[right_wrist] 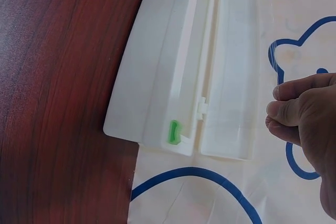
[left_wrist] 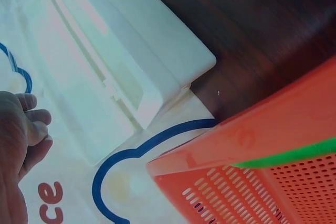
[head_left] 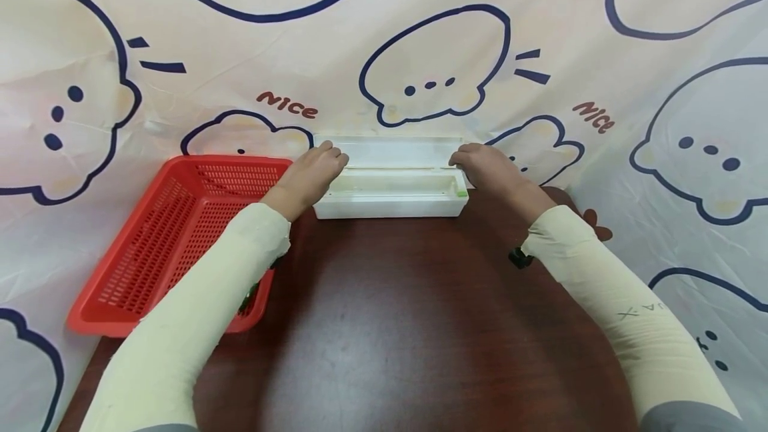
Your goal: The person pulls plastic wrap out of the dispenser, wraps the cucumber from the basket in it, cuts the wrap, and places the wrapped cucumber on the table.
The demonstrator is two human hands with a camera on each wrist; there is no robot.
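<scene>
At your far left, the red basket [head_left: 81,319] sits on the worktop [head_left: 420,325], its holed walls sloping outward. Your left sleeve [head_left: 210,305] crosses over its right side, and something green, too hidden to name, shows by the basket's near right corner [head_left: 249,299].

Next comes your left hand [head_left: 309,175], near the left end of the white box. Its fingers are curled in and the thumb lies against them; you cannot tell from these views whether they grasp anything.

Between your hands, the long white box [head_left: 390,209] lies at the far edge of the worktop, to the right of the basket. It stands open, its hinged lid [head_left: 402,151] tipped back toward the patterned sheet [head_left: 432,65] behind. At the box's right end you have a small green piece [right_wrist: 175,132] on the inner edge.

Your right hand [head_left: 489,169] is near the lid's right end. Its fingers pinch what looks like the edge of a thin clear film [right_wrist: 277,73], faint beside the lid. Farther right, a small black object [head_left: 521,257] shows at the cuff of your right sleeve [head_left: 606,299].
</scene>
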